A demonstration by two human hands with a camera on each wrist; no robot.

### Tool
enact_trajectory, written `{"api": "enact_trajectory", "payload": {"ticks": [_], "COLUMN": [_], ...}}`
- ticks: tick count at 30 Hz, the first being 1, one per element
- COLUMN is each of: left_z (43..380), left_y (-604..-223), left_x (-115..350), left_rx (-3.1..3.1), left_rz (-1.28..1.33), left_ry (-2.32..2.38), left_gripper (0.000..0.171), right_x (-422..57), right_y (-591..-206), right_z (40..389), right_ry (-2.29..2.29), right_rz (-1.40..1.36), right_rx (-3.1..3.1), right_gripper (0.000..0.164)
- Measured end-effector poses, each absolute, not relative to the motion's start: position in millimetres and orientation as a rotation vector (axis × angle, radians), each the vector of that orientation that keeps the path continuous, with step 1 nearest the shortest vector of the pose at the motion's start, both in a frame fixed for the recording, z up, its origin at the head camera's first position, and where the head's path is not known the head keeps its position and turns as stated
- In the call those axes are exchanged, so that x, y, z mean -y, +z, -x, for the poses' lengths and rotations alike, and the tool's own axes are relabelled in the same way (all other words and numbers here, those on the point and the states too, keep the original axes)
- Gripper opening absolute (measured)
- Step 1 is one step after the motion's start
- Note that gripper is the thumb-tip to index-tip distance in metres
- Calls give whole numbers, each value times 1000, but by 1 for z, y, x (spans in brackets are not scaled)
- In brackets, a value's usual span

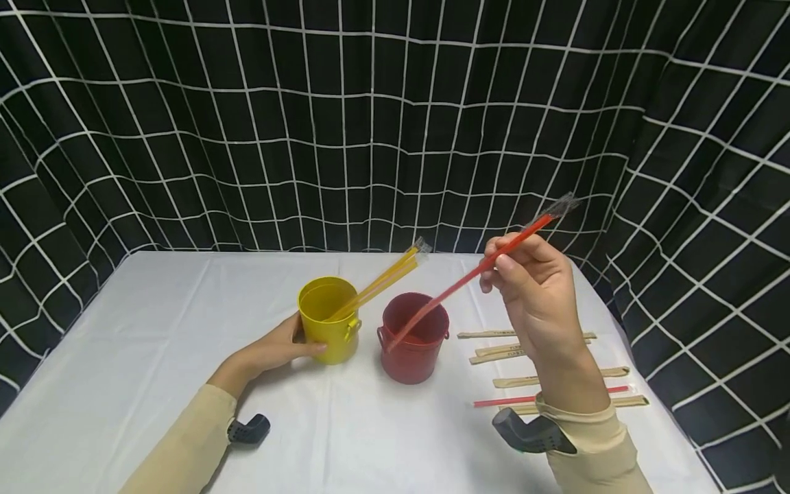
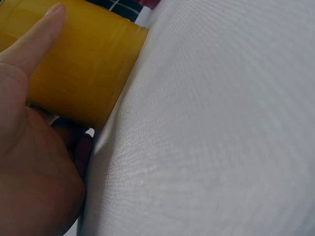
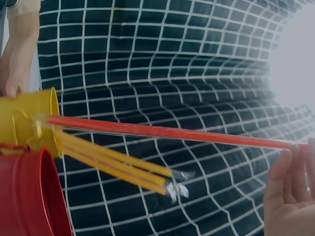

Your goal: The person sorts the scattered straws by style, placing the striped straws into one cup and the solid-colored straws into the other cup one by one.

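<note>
My right hand [image 1: 533, 291] pinches a red straw [image 1: 475, 272] in a clear wrapper between thumb and fingers, raised above the table. It slants down leftward, its lower end overlapping a small red bucket [image 1: 410, 367] in the head view; the right wrist view shows that end above the bucket mouths. My left hand [image 1: 278, 350] grips a small yellow bucket [image 1: 336, 346], thumb along the near side and other fingers mostly hidden behind. This bucket stands upright with wrapped yellow straws [image 1: 385, 274] leaning out to the right. The left wrist view shows the yellow bucket's base [image 2: 120, 73] on the cloth.
Several paper-wrapped sticks [image 1: 561, 381] lie at the right of the white-covered table [image 1: 154, 329], partly behind my right forearm. A wrapped red straw [image 1: 506, 402] lies among them. A black curtain with a white grid [image 1: 345, 123] surrounds the back and sides.
</note>
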State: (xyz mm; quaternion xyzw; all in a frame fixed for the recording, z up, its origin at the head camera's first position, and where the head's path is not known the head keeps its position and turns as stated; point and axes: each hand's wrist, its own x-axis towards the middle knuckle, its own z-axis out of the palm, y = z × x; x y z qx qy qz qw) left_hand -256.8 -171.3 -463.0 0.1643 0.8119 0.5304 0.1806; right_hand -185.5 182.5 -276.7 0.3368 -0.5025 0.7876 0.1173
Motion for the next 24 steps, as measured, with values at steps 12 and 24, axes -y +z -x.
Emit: {"api": "enact_trajectory", "payload": {"ticks": [12, 24], "left_z": [251, 254], "left_y": [-465, -462], "left_x": [175, 171], "left_rx": [-2277, -2294], "left_rz": [-422, -415], "left_ry": [1510, 1483], "left_gripper": [94, 92], "right_x": [-161, -141], "right_y": [-291, -310], "right_z": [185, 194], "right_ry": [2315, 2098], "right_rz": [-777, -722], "right_rx": [1384, 1701], "right_gripper": [31, 23]}}
